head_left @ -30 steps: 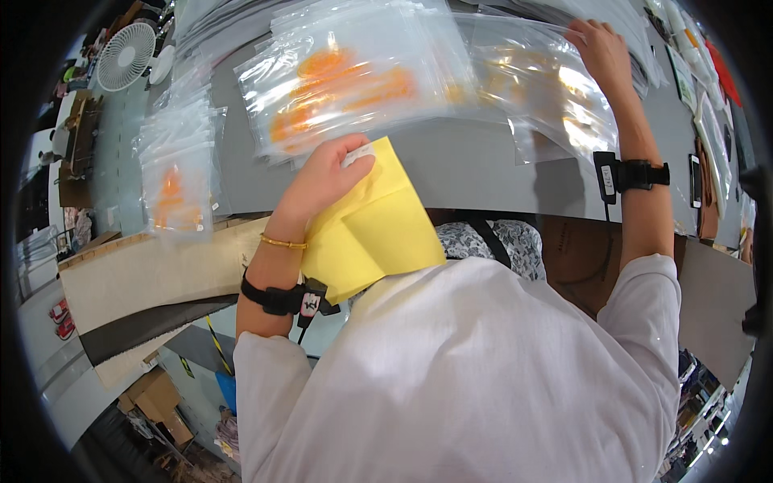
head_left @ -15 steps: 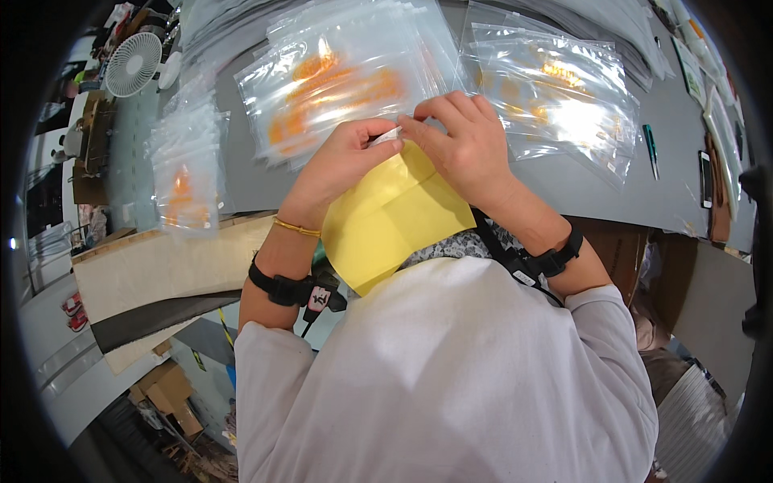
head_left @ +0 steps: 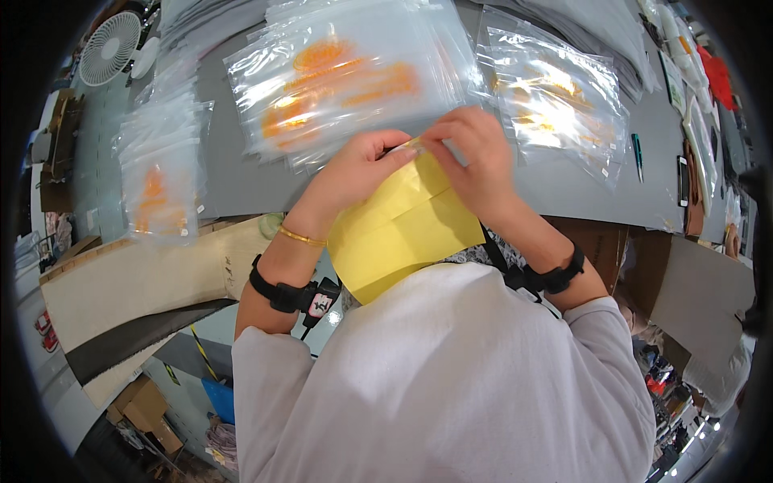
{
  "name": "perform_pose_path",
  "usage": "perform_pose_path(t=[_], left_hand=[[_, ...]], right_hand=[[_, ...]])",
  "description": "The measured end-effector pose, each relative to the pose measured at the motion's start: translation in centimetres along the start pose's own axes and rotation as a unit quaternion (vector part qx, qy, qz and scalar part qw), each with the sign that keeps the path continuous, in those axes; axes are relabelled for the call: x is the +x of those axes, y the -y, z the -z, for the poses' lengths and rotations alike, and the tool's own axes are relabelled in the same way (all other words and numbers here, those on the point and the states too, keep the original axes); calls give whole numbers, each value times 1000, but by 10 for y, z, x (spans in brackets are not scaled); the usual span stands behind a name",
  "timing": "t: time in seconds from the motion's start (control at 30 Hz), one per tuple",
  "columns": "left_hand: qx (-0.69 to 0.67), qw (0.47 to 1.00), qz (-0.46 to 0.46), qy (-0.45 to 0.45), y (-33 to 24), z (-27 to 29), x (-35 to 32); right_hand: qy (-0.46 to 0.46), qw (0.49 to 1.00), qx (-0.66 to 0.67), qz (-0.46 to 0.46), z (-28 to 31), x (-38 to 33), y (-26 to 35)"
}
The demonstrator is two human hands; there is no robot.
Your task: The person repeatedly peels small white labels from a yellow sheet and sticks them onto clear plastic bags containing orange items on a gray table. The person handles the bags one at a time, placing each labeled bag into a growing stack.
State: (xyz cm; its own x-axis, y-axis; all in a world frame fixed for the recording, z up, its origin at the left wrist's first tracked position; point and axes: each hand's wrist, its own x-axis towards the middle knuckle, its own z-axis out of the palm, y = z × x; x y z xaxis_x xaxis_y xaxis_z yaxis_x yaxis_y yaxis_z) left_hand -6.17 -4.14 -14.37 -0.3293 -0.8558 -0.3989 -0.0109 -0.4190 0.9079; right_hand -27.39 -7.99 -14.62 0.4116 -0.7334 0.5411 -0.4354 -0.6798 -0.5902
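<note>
A yellow sheet (head_left: 407, 217), like paper with faint creases, hangs in front of my chest. My left hand (head_left: 354, 169) is closed on its top edge, thumb along the front. My right hand (head_left: 475, 157) is closed in a pinch at the sheet's top corner, slightly blurred; what its fingertips hold cannot be made out. A small whitish bit (head_left: 414, 144) shows between the two hands. Just beyond my hands lies a stack of clear plastic bags (head_left: 346, 80) with orange print.
More clear bags (head_left: 161, 173) lie at the table's left edge and another pile (head_left: 555, 97) at the right. A green pen (head_left: 638, 158) and a phone (head_left: 683, 181) rest on the grey table (head_left: 580, 189). A white fan (head_left: 110, 48) stands far left.
My hands and the yellow sheet have shifted slightly down and right in the picture. The white bit between the fingers shows less. The view has turned a little.
</note>
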Motion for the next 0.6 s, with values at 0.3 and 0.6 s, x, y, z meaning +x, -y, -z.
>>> perform_pose_path(t=[0.3, 0.6], left_hand=[[634, 682, -348, -109, 1, 2, 13], [620, 712, -305, -122, 29, 12, 20]], right_hand=[[129, 967, 114, -189, -16, 69, -71], [202, 941, 150, -224, -41, 71, -89]])
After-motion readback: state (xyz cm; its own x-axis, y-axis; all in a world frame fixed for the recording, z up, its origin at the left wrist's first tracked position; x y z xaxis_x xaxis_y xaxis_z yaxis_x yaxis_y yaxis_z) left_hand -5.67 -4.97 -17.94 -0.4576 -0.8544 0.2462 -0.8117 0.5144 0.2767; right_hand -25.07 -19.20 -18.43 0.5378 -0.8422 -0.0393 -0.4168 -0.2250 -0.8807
